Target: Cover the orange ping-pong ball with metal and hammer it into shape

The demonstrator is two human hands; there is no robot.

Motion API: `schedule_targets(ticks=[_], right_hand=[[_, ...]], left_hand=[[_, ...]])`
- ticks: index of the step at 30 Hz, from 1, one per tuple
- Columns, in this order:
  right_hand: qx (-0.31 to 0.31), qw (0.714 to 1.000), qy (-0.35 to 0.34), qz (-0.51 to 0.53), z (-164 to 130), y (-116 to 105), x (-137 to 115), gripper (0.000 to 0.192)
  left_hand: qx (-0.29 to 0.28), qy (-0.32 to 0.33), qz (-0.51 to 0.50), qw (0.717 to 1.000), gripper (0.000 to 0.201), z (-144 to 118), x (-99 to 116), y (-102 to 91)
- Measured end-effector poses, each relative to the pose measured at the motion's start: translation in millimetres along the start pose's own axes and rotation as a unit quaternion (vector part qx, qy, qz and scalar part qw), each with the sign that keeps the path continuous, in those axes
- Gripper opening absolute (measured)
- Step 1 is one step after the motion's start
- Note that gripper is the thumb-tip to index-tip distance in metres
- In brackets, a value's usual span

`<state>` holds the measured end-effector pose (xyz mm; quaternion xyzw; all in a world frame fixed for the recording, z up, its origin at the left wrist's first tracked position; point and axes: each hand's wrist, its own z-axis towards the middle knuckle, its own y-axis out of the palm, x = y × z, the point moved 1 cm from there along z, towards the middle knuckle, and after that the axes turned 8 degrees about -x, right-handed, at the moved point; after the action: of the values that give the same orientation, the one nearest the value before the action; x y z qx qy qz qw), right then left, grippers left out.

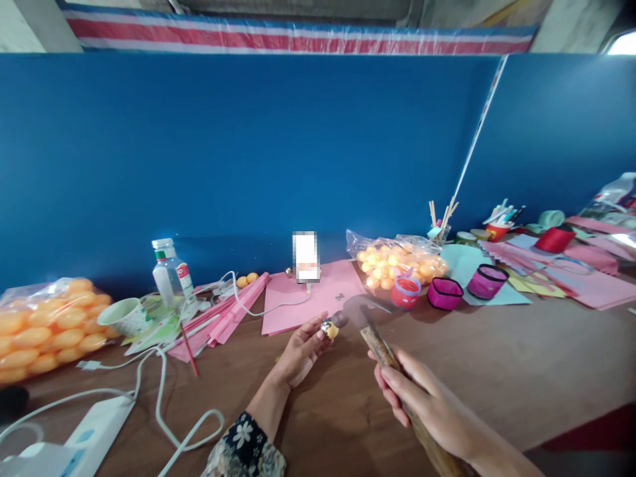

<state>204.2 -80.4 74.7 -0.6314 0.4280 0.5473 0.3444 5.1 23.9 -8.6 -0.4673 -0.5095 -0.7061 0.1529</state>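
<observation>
One small gold piece, pinched at the fingertips of the left hand, just above the surface, and here's the hammer right up beside it! The right hand is wrapped around the wooden handle; the head is blurred, and whether it touches the piece, I can't tell. How far along? Midway, I'd judge: both things are in hand, but the gold piece hasn't been set down, and no finished result shows on it. A small shiny thing rests on the far edge of the pink sheets; whether it's a match is too small to call.

Out across the brown surface, it's busy! Orange balls bulge in a bag at far left, more in a bag beyond the hammer. Two magenta bands, near and far, stand to the right, a white power strip lies lower left, and a blue panel walls off the back, with striped sheeting along its top.
</observation>
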Motion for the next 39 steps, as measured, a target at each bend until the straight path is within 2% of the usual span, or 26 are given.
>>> schedule_targets(ticks=[6, 11, 15, 19, 24, 28, 34, 39], right_hand=[[0.026, 0.994, 0.0, -0.102, -4.7, 6.2, 7.7, 0.029], [0.043, 0.983, 0.0, -0.177, -0.4, 8.9, 15.2, 0.027], [0.038, 0.988, -0.002, -0.147, 1.4, 10.4, 17.2, 0.027], [0.049, 0.991, -0.01, -0.124, 0.4, 12.9, 17.8, 0.026], [0.032, 0.991, -0.005, -0.129, 3.7, 11.9, 21.4, 0.026], [0.048, 0.993, -0.029, -0.107, 4.9, 8.8, 21.5, 0.025], [0.036, 0.993, -0.022, -0.106, 7.3, 12.3, 23.3, 0.026], [0.042, 0.995, -0.034, -0.087, 7.5, 10.2, 18.0, 0.025]], left_hand=[[0.009, 0.009, 0.013, 1.0, 0.027, 1.1, -0.5, -1.5], [-0.01, 0.001, 0.016, 1.0, 0.03, 0.0, -1.2, -0.5], [-0.004, 0.011, 0.01, 1.0, 0.041, -0.8, 0.1, 1.0], [0.009, 0.005, 0.013, 1.0, 0.035, -0.4, 0.4, 0.0], [0.027, -0.004, 0.022, 0.999, 0.032, 1.4, -2.7, -5.8], [0.054, 0.0, 0.008, 0.999, 0.03, 1.8, -3.6, -7.5], [0.012, 0.003, -0.026, 1.0, 0.031, 0.8, 1.2, 0.1], [0.016, 0.027, -0.056, 0.998, 0.037, 1.0, 0.4, -3.3]])
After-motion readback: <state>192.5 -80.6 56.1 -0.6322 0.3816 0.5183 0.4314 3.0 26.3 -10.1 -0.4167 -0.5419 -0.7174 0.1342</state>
